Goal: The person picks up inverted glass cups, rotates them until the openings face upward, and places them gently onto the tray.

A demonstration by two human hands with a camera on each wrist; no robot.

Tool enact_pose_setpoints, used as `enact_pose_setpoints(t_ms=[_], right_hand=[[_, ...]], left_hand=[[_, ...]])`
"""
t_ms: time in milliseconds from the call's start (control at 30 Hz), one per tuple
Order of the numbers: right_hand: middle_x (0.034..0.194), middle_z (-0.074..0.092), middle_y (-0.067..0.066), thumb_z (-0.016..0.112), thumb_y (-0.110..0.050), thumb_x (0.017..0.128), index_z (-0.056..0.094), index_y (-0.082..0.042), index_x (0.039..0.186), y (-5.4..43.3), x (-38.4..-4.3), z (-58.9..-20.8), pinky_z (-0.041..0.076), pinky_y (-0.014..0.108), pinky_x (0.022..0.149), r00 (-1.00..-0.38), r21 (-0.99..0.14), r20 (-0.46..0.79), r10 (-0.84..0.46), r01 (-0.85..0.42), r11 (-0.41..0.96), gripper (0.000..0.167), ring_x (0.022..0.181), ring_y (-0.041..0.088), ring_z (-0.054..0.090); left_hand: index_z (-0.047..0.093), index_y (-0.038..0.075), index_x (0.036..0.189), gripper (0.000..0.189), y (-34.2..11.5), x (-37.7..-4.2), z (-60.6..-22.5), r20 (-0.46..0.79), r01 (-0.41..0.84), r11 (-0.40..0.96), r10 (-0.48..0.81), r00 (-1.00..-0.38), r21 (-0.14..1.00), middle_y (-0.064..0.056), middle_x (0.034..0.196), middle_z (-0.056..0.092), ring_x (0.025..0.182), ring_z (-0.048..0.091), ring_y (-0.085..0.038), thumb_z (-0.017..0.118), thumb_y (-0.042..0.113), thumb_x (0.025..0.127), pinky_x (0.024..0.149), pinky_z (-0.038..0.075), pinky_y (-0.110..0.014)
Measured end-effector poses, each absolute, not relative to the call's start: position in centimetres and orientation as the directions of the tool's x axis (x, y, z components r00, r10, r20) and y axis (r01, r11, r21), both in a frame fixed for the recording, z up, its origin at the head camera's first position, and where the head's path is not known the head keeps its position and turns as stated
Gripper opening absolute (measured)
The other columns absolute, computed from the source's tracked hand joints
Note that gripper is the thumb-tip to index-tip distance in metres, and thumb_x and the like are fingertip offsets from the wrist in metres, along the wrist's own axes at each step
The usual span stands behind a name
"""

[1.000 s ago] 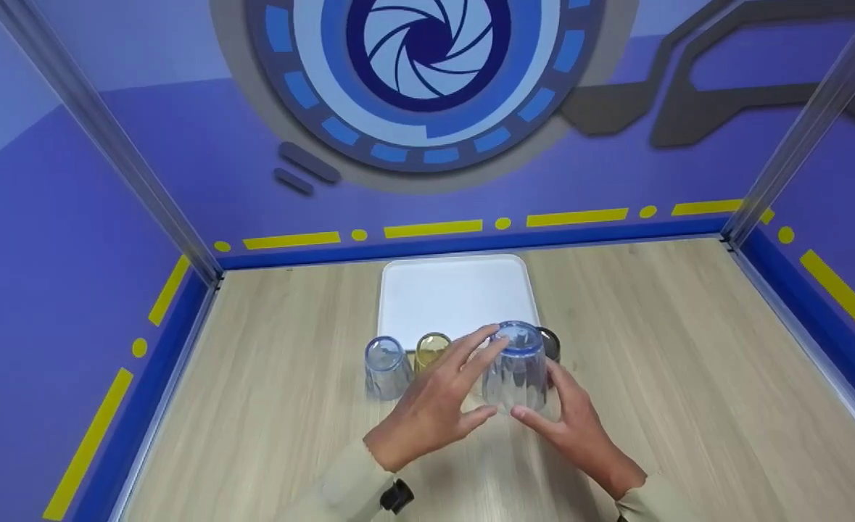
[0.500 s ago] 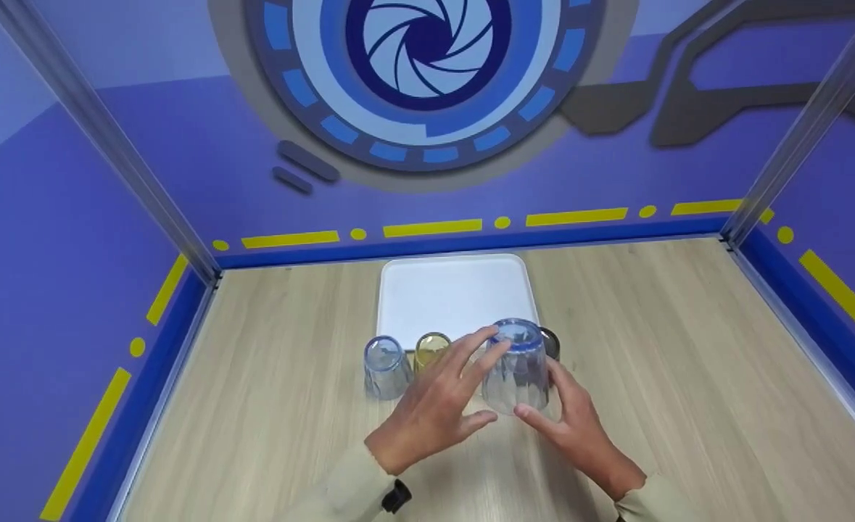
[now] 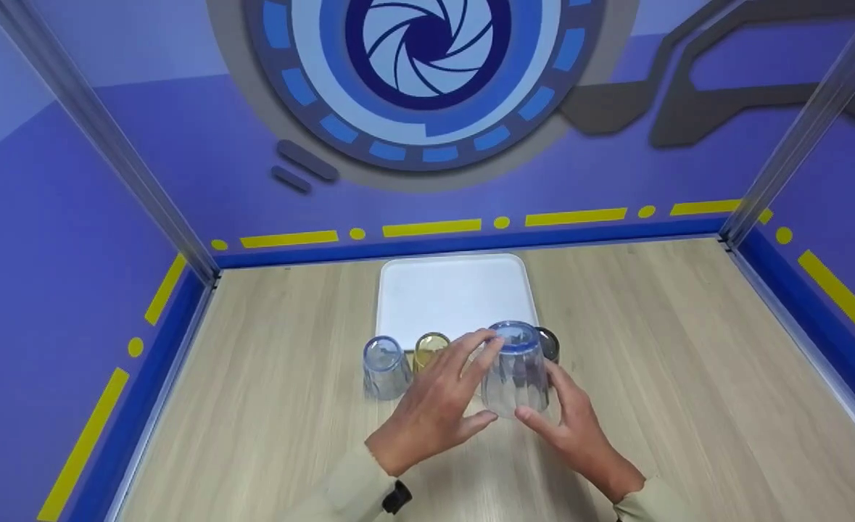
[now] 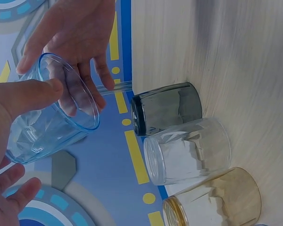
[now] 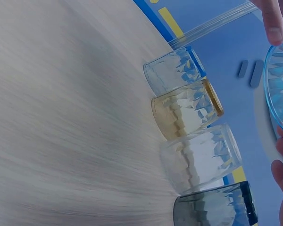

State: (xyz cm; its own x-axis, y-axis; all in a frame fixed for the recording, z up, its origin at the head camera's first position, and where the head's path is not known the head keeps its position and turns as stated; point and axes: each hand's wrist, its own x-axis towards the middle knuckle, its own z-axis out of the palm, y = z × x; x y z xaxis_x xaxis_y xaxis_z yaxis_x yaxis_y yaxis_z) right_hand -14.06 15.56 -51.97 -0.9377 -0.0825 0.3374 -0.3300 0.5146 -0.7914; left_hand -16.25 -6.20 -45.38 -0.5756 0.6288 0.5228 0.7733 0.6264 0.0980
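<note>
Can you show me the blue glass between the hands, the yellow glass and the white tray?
Held blue glass (image 3: 515, 375): head view, on its side wall.
Yellow glass (image 5: 185, 111): right wrist view, on its side.
White tray (image 3: 450, 297): head view, on its bare middle.

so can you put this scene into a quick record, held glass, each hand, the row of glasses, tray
held glass: blue-tinted, mouth down, raised above the table
left hand: on the held glass's left side
right hand: fingers around the held glass's right side
row, left to right: blue glass, amber glass, clear glass, dark glass
row pose: all four mouth down on the table
tray: white, behind the row
</note>
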Motion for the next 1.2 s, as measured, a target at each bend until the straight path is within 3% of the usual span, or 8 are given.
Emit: enact_pose_setpoints(t_ms=[400, 567, 967, 1200], right_hand=[[0.133, 0.059, -0.002, 0.074, -0.019, 0.08, 0.048, -0.012, 0.14, 15.6, -14.12, -52.1, 0.05, 0.042, 0.097, -0.931, -0.775, 0.355, -0.086, -0.345, 0.529, 0.066, 0.119, 0.01, 0.056], [0.133, 0.06, 0.002, 0.075, -0.018, 0.078, 0.048, -0.008, 0.139, 15.66, -14.17, -51.97, 0.051, 0.041, 0.096, -0.924, -0.766, 0.372, -0.087, -0.359, 0.533, 0.068, 0.119, 0.01, 0.056], [0.13, 0.062, 0.003, 0.079, -0.022, 0.073, 0.048, -0.011, 0.141, 16.15, -14.39, -52.05, 0.05, 0.032, 0.09, -0.908, -0.767, 0.4, -0.127, -0.408, 0.496, 0.075, 0.11, 0.002, 0.057], [0.132, 0.062, 0.003, 0.083, -0.021, 0.069, 0.049, -0.014, 0.141, 16.28, -14.35, -52.1, 0.05, 0.035, 0.094, -0.913, -0.764, 0.391, -0.12, -0.394, 0.51, 0.08, 0.113, 0.003, 0.058]], left_hand=[[0.027, 0.011, 0.15, 0.1, -6.17, -16.18, -45.48, 0.538, 0.759, 0.644, 0.606, -0.585, 0.099, -0.007, 0.146, 0.04, 0.133, 0.045, -0.018, 0.082, 0.044, 0.073, 0.109, 0.043, -0.032], [0.03, 0.011, 0.149, 0.099, -6.17, -16.17, -45.46, 0.55, 0.755, 0.647, 0.592, -0.589, 0.112, -0.007, 0.144, 0.041, 0.131, 0.047, -0.017, 0.082, 0.045, 0.072, 0.107, 0.044, -0.032], [0.035, 0.007, 0.145, 0.099, -6.25, -16.35, -45.64, 0.581, 0.772, 0.622, 0.583, -0.569, 0.131, -0.009, 0.143, 0.043, 0.131, 0.048, -0.019, 0.084, 0.046, 0.068, 0.105, 0.045, -0.032], [0.033, 0.008, 0.145, 0.099, -6.34, -16.2, -45.46, 0.57, 0.753, 0.635, 0.559, -0.603, 0.174, -0.011, 0.143, 0.042, 0.127, 0.052, -0.02, 0.081, 0.049, 0.069, 0.102, 0.048, -0.034]])
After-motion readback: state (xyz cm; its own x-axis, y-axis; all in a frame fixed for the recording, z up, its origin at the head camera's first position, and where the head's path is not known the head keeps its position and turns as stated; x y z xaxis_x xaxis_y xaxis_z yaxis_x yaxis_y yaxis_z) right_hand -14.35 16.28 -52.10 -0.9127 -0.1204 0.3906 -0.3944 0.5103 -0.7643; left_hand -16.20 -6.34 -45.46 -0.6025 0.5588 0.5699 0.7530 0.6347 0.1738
